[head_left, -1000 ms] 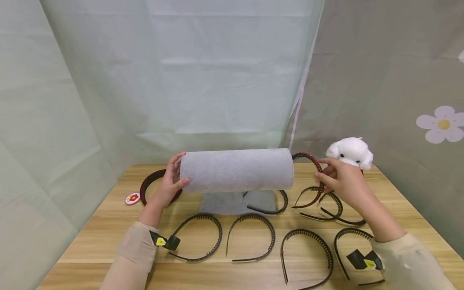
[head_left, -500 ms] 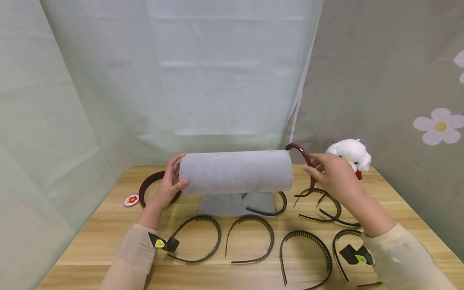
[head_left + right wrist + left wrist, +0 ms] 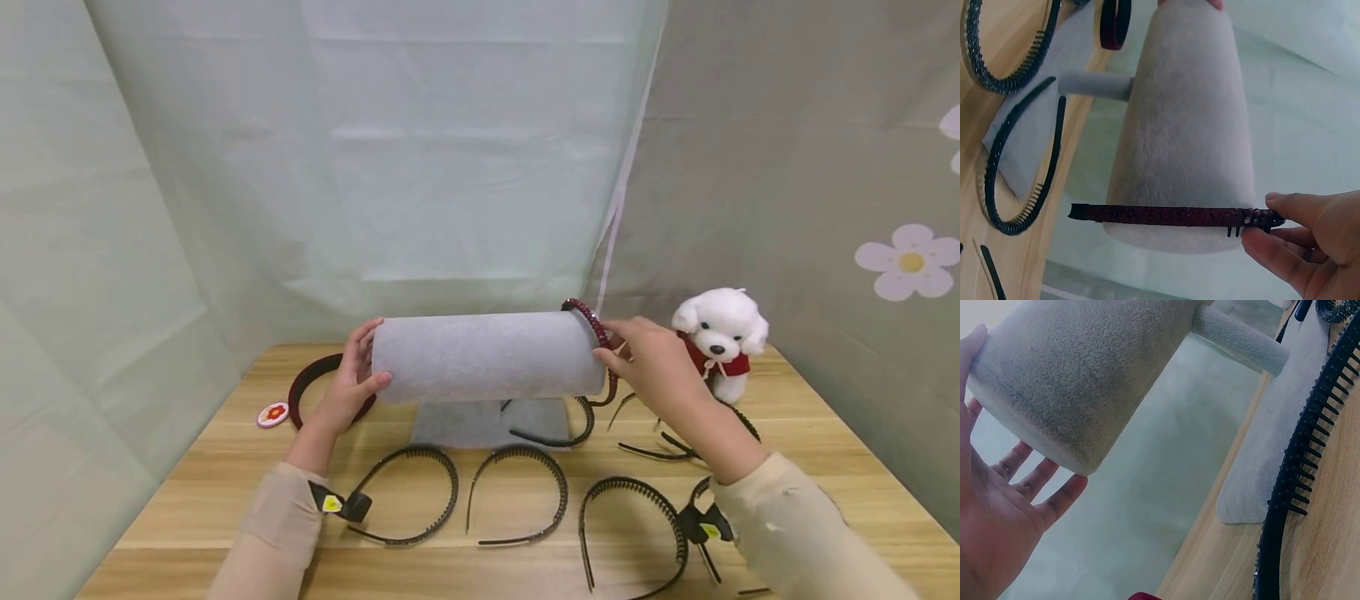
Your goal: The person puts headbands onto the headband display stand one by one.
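Note:
A grey plush headband stand point(image 3: 480, 357) has a horizontal roll on a short post and a flat base. My left hand point(image 3: 349, 385) grips the roll's left end, thumb in front; in the left wrist view its fingers point(image 3: 1063, 499) meet the end's rim. My right hand point(image 3: 656, 360) pinches a dark red beaded headband point(image 3: 589, 320) between thumb and fingers at the roll's right end. In the right wrist view that red headband point(image 3: 1166, 215) lies across the roll near its end, its teeth just visible beside the fingers. The far side of its arc is hidden.
Several black toothed headbands, one of them here point(image 3: 561, 492), lie along the front of the wooden table point(image 3: 195, 500) and at its right. A wide dark red headband point(image 3: 300, 385) and a flower badge point(image 3: 272, 414) are at left. A white toy dog point(image 3: 722, 329) sits back right.
My right hand has moved left with the red headband, from beside the roll onto its right end. The toy dog is now uncovered. My left hand keeps its grip on the stand.

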{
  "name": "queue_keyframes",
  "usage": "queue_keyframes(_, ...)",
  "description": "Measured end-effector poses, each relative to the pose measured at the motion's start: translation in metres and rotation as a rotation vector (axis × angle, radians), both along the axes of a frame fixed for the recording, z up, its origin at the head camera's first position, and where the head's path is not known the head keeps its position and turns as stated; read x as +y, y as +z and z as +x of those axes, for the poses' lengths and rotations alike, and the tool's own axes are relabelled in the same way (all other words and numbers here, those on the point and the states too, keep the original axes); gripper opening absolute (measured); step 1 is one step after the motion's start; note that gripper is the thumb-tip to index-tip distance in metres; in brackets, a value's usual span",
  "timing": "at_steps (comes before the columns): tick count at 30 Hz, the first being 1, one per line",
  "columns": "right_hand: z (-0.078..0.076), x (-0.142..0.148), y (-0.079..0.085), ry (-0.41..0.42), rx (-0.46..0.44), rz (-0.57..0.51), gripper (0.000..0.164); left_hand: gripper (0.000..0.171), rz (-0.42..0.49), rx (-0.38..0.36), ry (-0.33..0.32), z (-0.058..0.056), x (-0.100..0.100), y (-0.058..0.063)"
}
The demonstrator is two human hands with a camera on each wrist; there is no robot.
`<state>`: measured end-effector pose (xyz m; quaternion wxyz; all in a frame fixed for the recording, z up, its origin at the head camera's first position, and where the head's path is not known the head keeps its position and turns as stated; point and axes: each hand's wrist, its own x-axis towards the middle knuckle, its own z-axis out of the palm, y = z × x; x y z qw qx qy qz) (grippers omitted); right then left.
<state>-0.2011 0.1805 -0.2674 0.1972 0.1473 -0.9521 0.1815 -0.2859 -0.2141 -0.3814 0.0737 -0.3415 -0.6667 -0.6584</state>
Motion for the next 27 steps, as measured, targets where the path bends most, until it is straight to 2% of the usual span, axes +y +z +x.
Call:
queue_keyframes(7,-0.003,-0.010,-0.006,-0.034,0.024,-0.001,0.035,0.068,-0.001,0.012,0.002,-0.001,0.002,0.000)
queue_keyframes(13,-0.003,-0.014,-0.009,-0.044,0.020,0.009,0.039,0.069,-0.007,0.013,0.000,-0.003,0.005,0.001)
queue_keyframes(19,0.000,-0.010,-0.003,-0.046,0.017,0.093,0.042,0.069,0.007,0.010,-0.008,-0.003,0.007,0.001)
queue_keyframes(22,-0.001,-0.006,0.000,-0.004,0.060,0.108,0.046,0.069,0.013,0.009,-0.010,-0.003,0.007,0.002)
queue_keyframes(27,-0.009,0.002,0.006,0.135,0.094,0.127,0.059,0.069,0.009,-0.001,-0.004,-0.003,0.007,0.002)
